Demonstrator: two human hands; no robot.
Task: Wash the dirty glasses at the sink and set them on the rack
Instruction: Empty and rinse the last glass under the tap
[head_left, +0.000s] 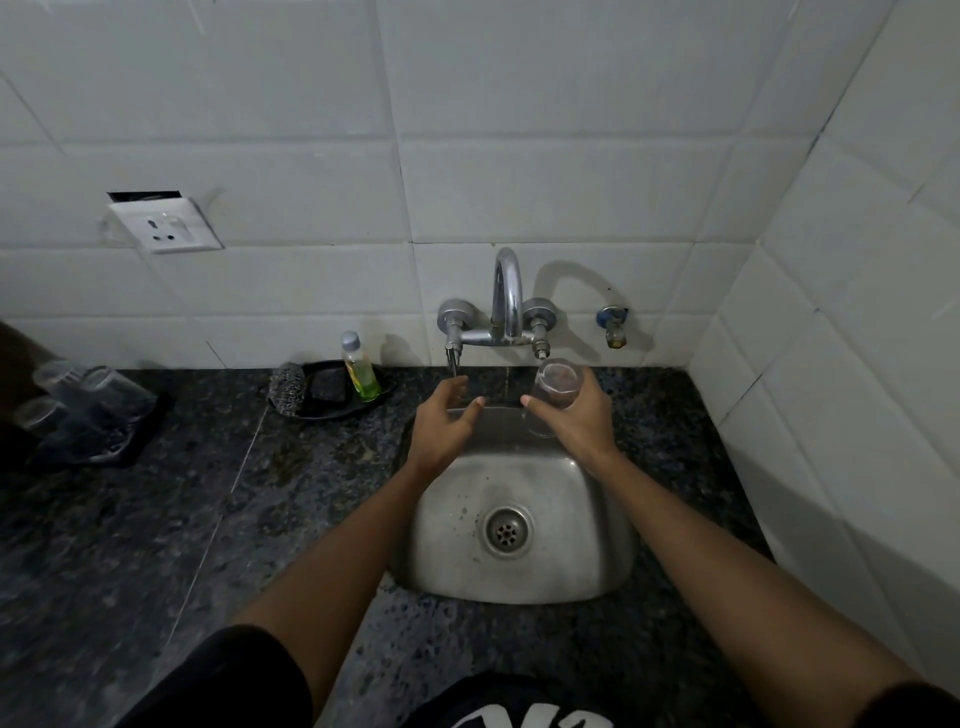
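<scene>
My right hand (574, 418) grips a clear drinking glass (557, 387), held upright over the back of the steel sink (597, 551), just right of the tap's spout (508, 291). A thin stream of water falls from the spout between my two hands. Over the sink's back left edge my left hand (441, 423) hovers with fingers loosely spread, holding nothing, just below the tap's left lever (453, 353). Several clear glasses (67, 387) stand on a dark rack (132, 441) at the far left of the counter.
A dark tray (382, 400) behind the sink's left holds a green soap bottle (359, 369), a scrubber (287, 389) and a sponge. A wall socket (166, 223) hangs loose on the left tiles. A small valve (614, 325) sticks out right of the tap. Tiled wall closes the right side.
</scene>
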